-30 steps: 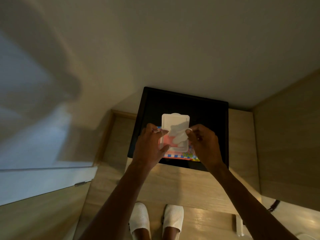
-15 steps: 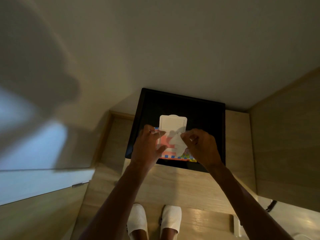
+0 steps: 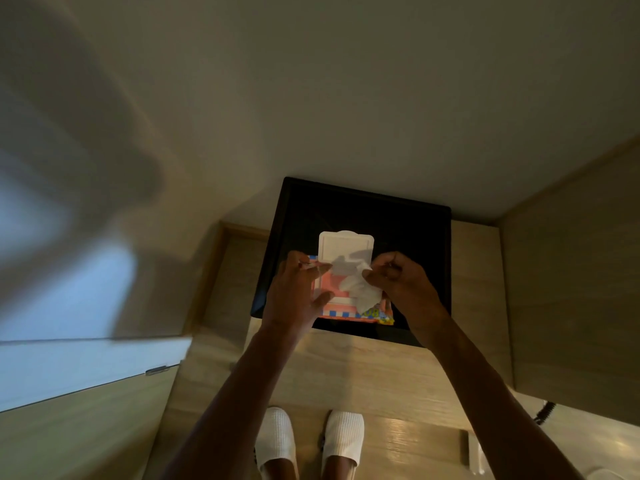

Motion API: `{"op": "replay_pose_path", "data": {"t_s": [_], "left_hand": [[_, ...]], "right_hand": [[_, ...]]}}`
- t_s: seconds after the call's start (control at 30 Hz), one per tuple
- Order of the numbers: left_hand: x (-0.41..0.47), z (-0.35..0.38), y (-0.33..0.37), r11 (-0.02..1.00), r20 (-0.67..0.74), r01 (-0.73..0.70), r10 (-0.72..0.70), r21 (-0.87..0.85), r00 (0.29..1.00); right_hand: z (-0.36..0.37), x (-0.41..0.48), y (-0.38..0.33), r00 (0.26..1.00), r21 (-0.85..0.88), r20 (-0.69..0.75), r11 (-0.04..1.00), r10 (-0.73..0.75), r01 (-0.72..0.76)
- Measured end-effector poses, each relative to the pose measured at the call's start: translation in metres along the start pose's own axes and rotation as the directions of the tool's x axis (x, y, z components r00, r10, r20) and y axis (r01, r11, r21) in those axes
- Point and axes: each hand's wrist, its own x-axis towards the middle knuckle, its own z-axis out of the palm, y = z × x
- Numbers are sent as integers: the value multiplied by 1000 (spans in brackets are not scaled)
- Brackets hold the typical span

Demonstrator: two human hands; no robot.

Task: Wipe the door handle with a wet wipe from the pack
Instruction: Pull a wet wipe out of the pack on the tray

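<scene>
A pink wet wipe pack [image 3: 341, 308] with a blue checked edge lies on a black tray [image 3: 408, 220]. Its white flip lid [image 3: 346, 249] stands open at the far side. My left hand [image 3: 298, 292] grips the pack's left side and holds it down. My right hand [image 3: 398, 285] pinches a white wet wipe [image 3: 362, 292] that hangs crumpled, partly out of the pack's opening. No door handle shows in this view.
The tray rests on a light wooden counter [image 3: 346, 368] against a pale wall. A wooden panel [image 3: 575, 289] rises on the right. Two feet in white slippers [image 3: 311, 441] stand below. A black coiled cord [image 3: 543, 412] hangs at lower right.
My right hand has drawn the wipe further out of the pack and up to the right. My left hand has stayed on the pack.
</scene>
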Motion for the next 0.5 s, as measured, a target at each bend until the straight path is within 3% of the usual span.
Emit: {"op": "replay_pose_path", "data": {"t_s": [0.2, 0.4, 0.5], "left_hand": [[0, -1, 0, 1000, 4, -9, 9, -6, 1000], [-1, -2, 0, 1000, 13, -3, 3, 17, 1000], [-1, -4, 2, 1000, 14, -6, 6, -5, 1000]], "right_hand": [[-19, 1, -10, 999, -172, 47, 985, 16, -8], [-34, -7, -23, 933, -397, 166, 888, 319, -233], [-32, -7, -26, 963, -428, 152, 893, 222, -138]]}}
